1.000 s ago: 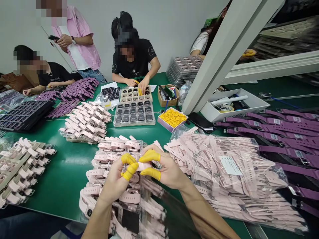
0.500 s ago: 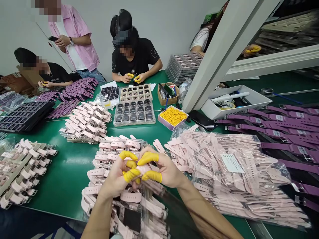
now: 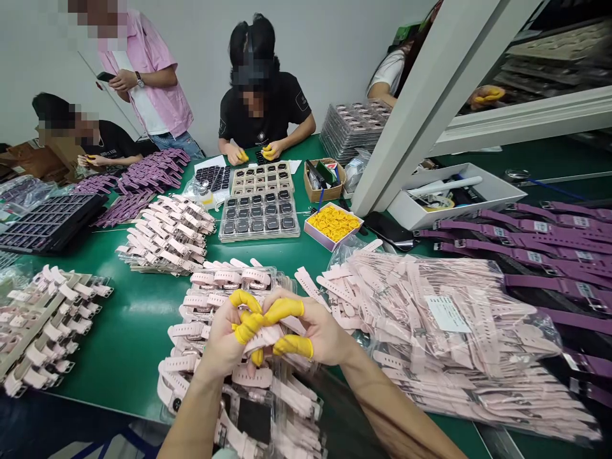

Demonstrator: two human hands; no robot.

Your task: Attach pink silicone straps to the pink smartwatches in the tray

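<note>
My left hand point(image 3: 229, 335) and my right hand point(image 3: 315, 325) meet near the middle of the view, with yellow covers on several fingertips. Both pinch a pale pink watch strap point(image 3: 264, 338) between them; part of it is hidden by the fingers. Right below them lies a clear tray stacked with pink-strapped watches point(image 3: 194, 331). To the right of my right hand is a plastic bag of pink straps point(image 3: 411, 306) with a white label point(image 3: 448, 313).
Ahead stand a tray of square dark watch faces point(image 3: 258, 217), a box of yellow finger covers point(image 3: 333, 224) and a small cardboard box point(image 3: 324, 180). Purple straps point(image 3: 549, 236) lie at the right. A white post point(image 3: 430, 95) rises at right. A person point(image 3: 261, 102) sits opposite.
The strap between my hands has turned and shows more of its length. My left fingers have shifted over it. The person opposite has lifted their head slightly and moved their hands apart.
</note>
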